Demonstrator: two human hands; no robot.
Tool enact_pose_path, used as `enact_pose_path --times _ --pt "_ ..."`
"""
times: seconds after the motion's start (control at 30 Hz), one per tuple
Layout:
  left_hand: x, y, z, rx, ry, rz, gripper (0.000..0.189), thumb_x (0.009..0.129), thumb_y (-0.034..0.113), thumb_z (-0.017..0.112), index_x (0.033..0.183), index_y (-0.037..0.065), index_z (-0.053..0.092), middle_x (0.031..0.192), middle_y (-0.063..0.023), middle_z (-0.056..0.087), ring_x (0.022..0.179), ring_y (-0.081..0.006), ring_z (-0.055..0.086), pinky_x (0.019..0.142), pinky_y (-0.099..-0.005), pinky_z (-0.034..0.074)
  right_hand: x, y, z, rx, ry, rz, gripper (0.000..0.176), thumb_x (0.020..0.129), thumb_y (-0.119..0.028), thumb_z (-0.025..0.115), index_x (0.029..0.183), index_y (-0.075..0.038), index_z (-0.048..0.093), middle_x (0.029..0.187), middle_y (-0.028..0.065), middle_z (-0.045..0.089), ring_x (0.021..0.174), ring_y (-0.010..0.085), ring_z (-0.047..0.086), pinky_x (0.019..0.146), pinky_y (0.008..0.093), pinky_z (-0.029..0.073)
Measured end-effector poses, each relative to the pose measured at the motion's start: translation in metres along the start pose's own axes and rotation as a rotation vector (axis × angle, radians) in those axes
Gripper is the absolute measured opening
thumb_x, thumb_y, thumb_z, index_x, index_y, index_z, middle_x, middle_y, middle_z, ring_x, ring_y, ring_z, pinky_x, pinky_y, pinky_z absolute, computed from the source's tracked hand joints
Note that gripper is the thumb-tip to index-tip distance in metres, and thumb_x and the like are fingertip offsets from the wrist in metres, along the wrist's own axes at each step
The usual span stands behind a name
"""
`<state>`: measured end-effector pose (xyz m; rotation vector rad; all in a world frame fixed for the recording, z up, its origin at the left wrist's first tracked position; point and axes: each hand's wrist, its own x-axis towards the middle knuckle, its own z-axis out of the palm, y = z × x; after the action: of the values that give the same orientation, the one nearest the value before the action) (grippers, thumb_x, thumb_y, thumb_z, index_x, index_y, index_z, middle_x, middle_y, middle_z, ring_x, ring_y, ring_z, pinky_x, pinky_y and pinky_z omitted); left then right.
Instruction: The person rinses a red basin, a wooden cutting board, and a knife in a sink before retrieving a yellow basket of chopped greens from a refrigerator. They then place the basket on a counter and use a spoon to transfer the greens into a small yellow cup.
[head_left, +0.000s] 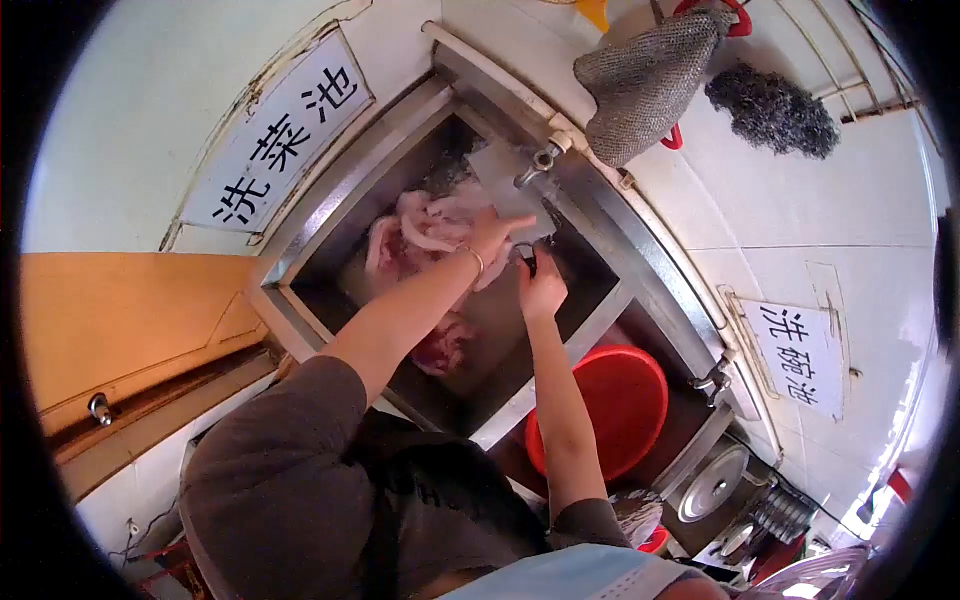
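We see pale pink meat (432, 225) heaped in the metal sink (600, 318), with a redder piece (440, 345) lying apart, nearer the person. The left hand (488, 240) is over the heap's edge, a finger stretched out towards the right hand; whether its grip is closed on anything, we cannot tell. The right hand (543, 287) is closed around a dark handle (529, 260), close beside the left fingertips. Past them, under the tap (541, 166), is a flat, pale grey piece (515, 195); it might be a blade, but we cannot be sure. If it is, our chief worry is a cut, because the outstretched finger is so near it and a wet handle could turn in the right grip. Meat is likely slick too, so a piece could slide from under the left hand and pull it off line. We also think the bracelet (474, 258) on the left wrist could snag or get soiled, hanging so near the meat.
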<state>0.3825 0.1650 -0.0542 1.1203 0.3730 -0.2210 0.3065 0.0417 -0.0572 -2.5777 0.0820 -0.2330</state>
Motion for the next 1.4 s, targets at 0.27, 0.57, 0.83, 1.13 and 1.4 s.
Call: enact_pose_path --times 0.27,0.57,0.83,1.13,1.4 --pt "0.092 0.022 -0.040 0.280 0.507 0.058 0.031 0.073 0.030 0.076 0.086 0.004 0.065 0.078 -0.0052 0.064 0.069 -0.0161 0.060 0.062 -0.0314 0.048 -0.024 0.004 -0.020 0.030 -0.036 -0.061 0.035 0.079 -0.026 0.068 0.107 -0.008 0.057 0.088 0.0151 0.063 0.075 0.0333 0.063 0.065 0.0395 0.050" --pt "0.032 0.046 -0.078 -0.123 0.127 -0.388 0.038 0.083 0.035 0.066 0.109 0.010 0.057 0.103 -0.0044 0.060 0.086 -0.0146 0.057 0.070 -0.0288 0.048 -0.012 0.035 -0.016 1.024 -0.649 0.531 0.023 0.094 -0.022 0.052 0.109 -0.005 0.054 0.084 0.0048 0.062 0.068 0.0095 0.058 0.056 0.0196 0.044" --pt "0.004 -0.002 -0.061 -0.065 -0.291 -0.389 0.059 0.077 0.009 0.071 0.128 0.002 0.043 0.112 -0.0077 0.055 0.102 -0.0186 0.056 0.086 -0.0348 0.049 0.008 0.046 0.000 1.283 -0.510 0.469 0.027 0.095 -0.024 0.049 0.110 -0.003 0.056 0.088 0.0038 0.061 0.070 0.0089 0.053 0.063 0.0230 0.043" --pt "0.035 0.039 -0.064 -0.070 -0.297 -0.381 0.061 0.074 0.005 0.072 0.127 -0.002 0.043 0.110 -0.0088 0.056 0.099 -0.0186 0.057 0.084 -0.0323 0.049 0.012 0.042 -0.010 1.352 -0.587 0.503 0.022 0.093 -0.026 0.053 0.101 -0.005 0.056 0.077 -0.0005 0.054 0.065 0.0078 0.049 0.058 0.0223 0.041" --pt "0.103 0.080 -0.090 -0.113 -0.165 -0.136 0.040 0.078 0.020 0.073 0.111 0.006 0.054 0.096 -0.0060 0.060 0.092 -0.0178 0.059 0.080 -0.0304 0.049 -0.006 0.053 -0.019 1.218 -0.633 0.577 0.025 0.093 -0.030 0.053 0.093 -0.005 0.057 0.069 -0.0006 0.054 0.057 0.0086 0.050 0.054 0.0236 0.041"
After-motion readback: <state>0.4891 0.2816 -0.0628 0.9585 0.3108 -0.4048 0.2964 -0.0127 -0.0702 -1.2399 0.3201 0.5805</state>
